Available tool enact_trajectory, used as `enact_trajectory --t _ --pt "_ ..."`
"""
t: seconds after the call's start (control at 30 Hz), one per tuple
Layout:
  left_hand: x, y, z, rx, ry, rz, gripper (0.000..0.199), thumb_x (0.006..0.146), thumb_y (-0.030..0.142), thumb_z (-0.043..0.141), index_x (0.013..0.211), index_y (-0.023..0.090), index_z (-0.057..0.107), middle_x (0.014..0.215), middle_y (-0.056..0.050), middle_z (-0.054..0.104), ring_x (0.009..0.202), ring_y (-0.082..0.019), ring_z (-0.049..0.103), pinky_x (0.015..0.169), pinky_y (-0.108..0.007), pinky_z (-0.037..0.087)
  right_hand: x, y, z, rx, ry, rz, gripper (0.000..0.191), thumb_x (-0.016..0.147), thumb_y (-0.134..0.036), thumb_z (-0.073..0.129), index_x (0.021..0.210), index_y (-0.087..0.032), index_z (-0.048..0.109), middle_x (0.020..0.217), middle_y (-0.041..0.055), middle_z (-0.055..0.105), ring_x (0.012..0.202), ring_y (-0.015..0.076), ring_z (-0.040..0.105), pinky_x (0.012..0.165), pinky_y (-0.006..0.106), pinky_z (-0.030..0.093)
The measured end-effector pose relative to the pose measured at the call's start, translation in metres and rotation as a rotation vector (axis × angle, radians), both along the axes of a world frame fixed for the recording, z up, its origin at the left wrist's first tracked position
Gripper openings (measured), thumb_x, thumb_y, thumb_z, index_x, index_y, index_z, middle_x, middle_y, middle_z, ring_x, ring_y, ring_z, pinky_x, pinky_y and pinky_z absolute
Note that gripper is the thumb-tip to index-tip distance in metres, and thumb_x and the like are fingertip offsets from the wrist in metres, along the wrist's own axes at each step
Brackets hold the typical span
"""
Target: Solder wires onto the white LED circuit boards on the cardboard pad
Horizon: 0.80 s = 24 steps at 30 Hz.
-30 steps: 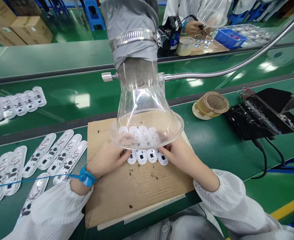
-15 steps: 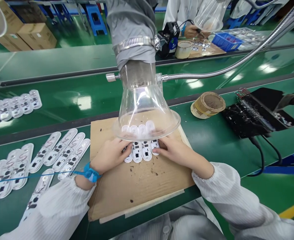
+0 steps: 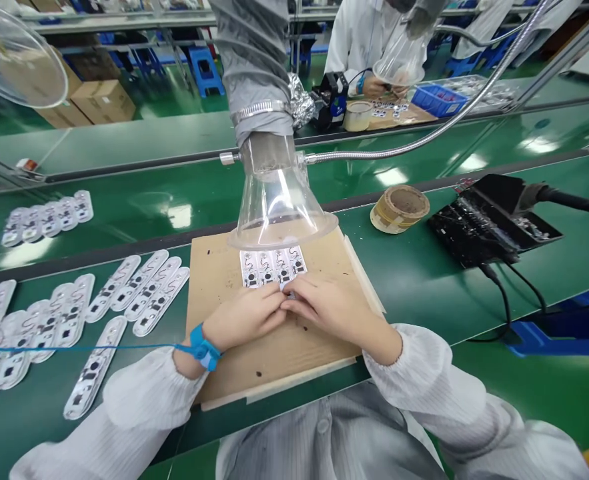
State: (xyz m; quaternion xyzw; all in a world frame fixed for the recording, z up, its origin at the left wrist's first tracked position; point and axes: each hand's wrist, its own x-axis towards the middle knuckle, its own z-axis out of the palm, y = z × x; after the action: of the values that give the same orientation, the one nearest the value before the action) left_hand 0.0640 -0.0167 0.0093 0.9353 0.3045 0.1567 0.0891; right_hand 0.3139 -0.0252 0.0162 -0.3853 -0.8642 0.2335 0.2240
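The left hand (image 3: 241,319) and right hand (image 3: 327,308) have drawn back from under the clear hood (image 3: 279,213) — fingers curled, tips meeting at the near edge of the white boards (image 3: 273,267), any grip unclear — the boards lying at 12 o'clock on the cardboard (image 3: 214,313).

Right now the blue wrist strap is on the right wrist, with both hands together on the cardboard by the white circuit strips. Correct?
No: the blue wrist strap is on the left wrist, not the right, as the head view shows. The rest stands: the left hand and right hand are together on the cardboard by the white circuit strips.
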Motion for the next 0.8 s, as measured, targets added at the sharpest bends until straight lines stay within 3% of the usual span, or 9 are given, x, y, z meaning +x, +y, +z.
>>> enact_trajectory --t 0.1,0.27,0.43,0.6,0.7,0.8 --pt "0.007 -0.002 0.001 -0.052 -0.082 0.007 0.039 0.115 0.026 0.040 0.085 0.020 0.063 0.079 -0.001 0.066 0.070 -0.015 0.064 0.063 -0.028 0.046 0.005 -0.003 0.007 -0.027 -0.002 0.072 0.040 0.119 -0.043 0.044 0.095 -0.020 0.068 0.087 0.0048 0.072 0.085 0.0226 0.068 0.082 0.036 0.053" --pt "0.012 0.000 0.009 -0.165 -0.165 0.010 0.034 0.116 0.026 0.043 0.089 0.020 0.064 0.082 -0.001 0.066 0.075 -0.015 0.063 0.069 -0.027 0.047 0.015 -0.008 0.010 0.027 -0.004 0.011 0.035 0.116 -0.047 0.052 0.106 -0.021 0.072 0.102 0.0086 0.074 0.095 0.0250 0.069 0.084 0.037 0.053" --pt "0.007 0.002 0.011 -0.328 -0.165 0.006 0.035 0.115 0.034 0.046 0.092 0.020 0.068 0.081 -0.001 0.068 0.074 -0.016 0.064 0.070 -0.028 0.047 0.031 -0.007 0.007 -0.126 0.028 0.119 0.037 0.119 -0.039 0.045 0.103 -0.021 0.073 0.097 0.0049 0.079 0.090 0.0228 0.072 0.085 0.036 0.053" --pt "-0.015 0.017 0.015 -0.560 -0.136 0.090 0.041 0.113 0.046 0.049 0.090 0.022 0.073 0.083 0.000 0.077 0.076 -0.016 0.069 0.071 -0.027 0.048 0.069 -0.012 0.005 -0.127 0.009 -0.008 0.038 0.118 -0.039 0.045 0.094 -0.022 0.069 0.088 0.0045 0.075 0.081 0.0217 0.068 0.077 0.035 0.051" --pt "-0.029 0.028 0.015 -0.549 -0.199 0.204 0.044 0.109 0.053 0.051 0.092 0.022 0.076 0.085 -0.002 0.078 0.075 -0.017 0.070 0.070 -0.027 0.050 0.096 -0.024 0.001 -0.077 0.133 -0.222 0.036 0.116 -0.039 0.049 0.089 -0.022 0.067 0.083 0.0032 0.070 0.076 0.0189 0.065 0.071 0.032 0.049" --pt "-0.046 0.039 0.007 -0.410 -0.265 0.415 0.045 0.102 0.058 0.058 0.088 0.021 0.078 0.071 0.000 0.072 0.066 -0.018 0.064 0.062 -0.027 0.048 0.139 -0.036 0.000 0.146 0.420 -0.777 0.034 0.111 -0.044 0.057 0.087 -0.022 0.069 0.080 0.0023 0.065 0.071 0.0170 0.059 0.067 0.031 0.045"
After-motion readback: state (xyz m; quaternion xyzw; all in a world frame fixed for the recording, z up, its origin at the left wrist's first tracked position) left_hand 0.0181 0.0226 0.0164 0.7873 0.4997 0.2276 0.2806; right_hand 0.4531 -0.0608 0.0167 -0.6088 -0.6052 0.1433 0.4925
